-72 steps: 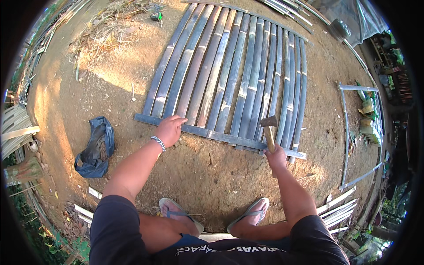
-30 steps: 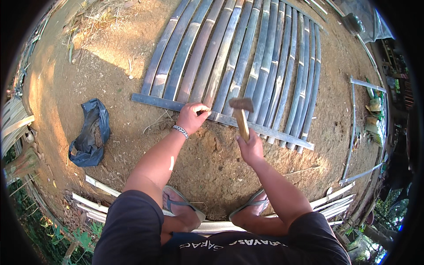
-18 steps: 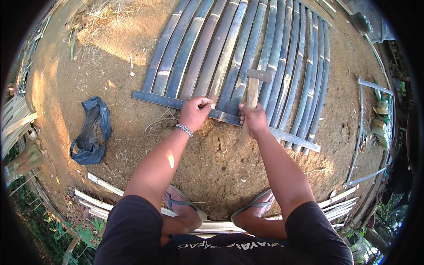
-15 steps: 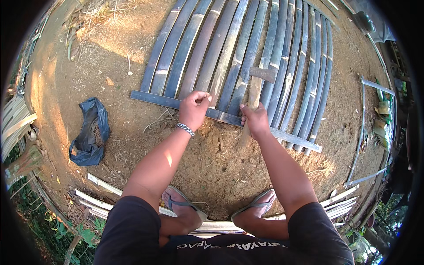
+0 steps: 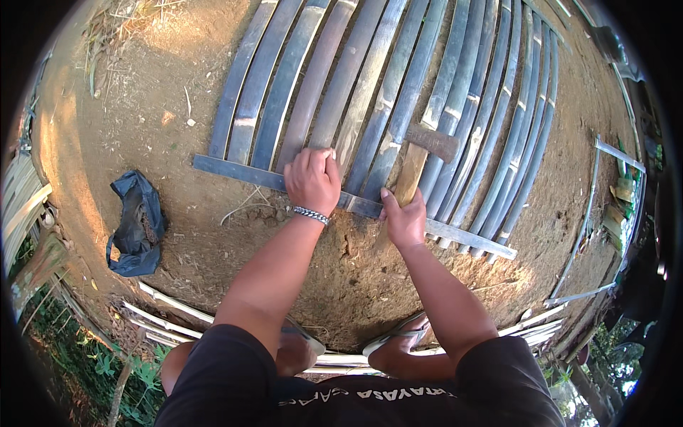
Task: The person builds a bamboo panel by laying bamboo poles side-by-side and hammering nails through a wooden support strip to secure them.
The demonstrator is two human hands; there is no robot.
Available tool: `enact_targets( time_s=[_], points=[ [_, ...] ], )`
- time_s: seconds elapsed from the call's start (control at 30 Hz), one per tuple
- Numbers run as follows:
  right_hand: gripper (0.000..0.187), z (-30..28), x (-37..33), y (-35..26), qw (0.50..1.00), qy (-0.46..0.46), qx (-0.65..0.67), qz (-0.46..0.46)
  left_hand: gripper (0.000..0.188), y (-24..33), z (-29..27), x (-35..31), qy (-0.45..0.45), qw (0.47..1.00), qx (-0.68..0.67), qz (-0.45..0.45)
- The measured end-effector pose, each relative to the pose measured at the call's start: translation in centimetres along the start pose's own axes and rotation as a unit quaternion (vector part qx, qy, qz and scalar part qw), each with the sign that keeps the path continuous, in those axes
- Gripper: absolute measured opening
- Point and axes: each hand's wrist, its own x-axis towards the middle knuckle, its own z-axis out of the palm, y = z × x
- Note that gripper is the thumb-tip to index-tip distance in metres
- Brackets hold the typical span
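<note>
Plainly, the laying-out looks done: long bamboo slats (image 5: 356,64) lie side by side on the bare ground (image 5: 171,135), narrow gaps between them, with a flat crosspiece (image 5: 238,173) running across their near ends. Several slat ends on the right stick out past it. How much of the fixing is done is harder to say, since any fastenings are too small to make out.

The left hand (image 5: 311,179) rests at the crosspiece, near the middle slats, its fingers curled in; I cannot tell whether they pinch anything small. The right hand (image 5: 405,219) is wrapped around the wooden handle of a hatchet (image 5: 434,143), whose metal head is over the slats. The joint by the left hand seems to be the one being worked, and others along the crosspiece may remain.

A black plastic bag (image 5: 129,257) sits on the ground to the left, well apart from the slats.
</note>
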Motion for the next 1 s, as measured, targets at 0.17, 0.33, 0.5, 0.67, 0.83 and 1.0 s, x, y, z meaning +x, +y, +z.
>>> enact_targets(
  time_s=[0.17, 0.33, 0.5, 0.67, 0.83, 1.0],
  points=[
    [0.036, 0.5, 0.0, 0.0, 1.0, -0.006, 0.01, -0.018, 0.005, -0.4, -0.9, 0.1, -0.019, 0.998, -0.06, 0.012],
    [0.038, 0.7, 0.1, 0.7, 0.999, 0.006, 0.026, -0.027, 0.009, -0.6, -2.1, -0.5, -0.025, 0.984, -0.176, -0.007],
    [0.036, 0.7, 0.0, 1.2, 0.998, 0.005, 0.027, -0.064, 0.005, 0.8, -4.3, -5.4, -0.097, 0.982, -0.159, -0.034],
    [0.035, 0.5, 0.0, 1.4, 0.997, 0.001, -0.003, -0.072, 0.007, 1.5, -3.4, -8.6, -0.086, 0.986, -0.131, -0.048],
    [0.034, 0.5, 0.1, 1.9, 0.995, 0.003, -0.005, -0.097, 0.006, 2.7, -1.5, -9.2, -0.018, 0.987, -0.132, -0.095],
    [0.034, 0.5, 0.0, 1.5, 0.997, 0.002, 0.0, -0.083, 0.005, 2.9, -1.0, -9.4, -0.001, 0.987, -0.129, -0.092]
  ],
)
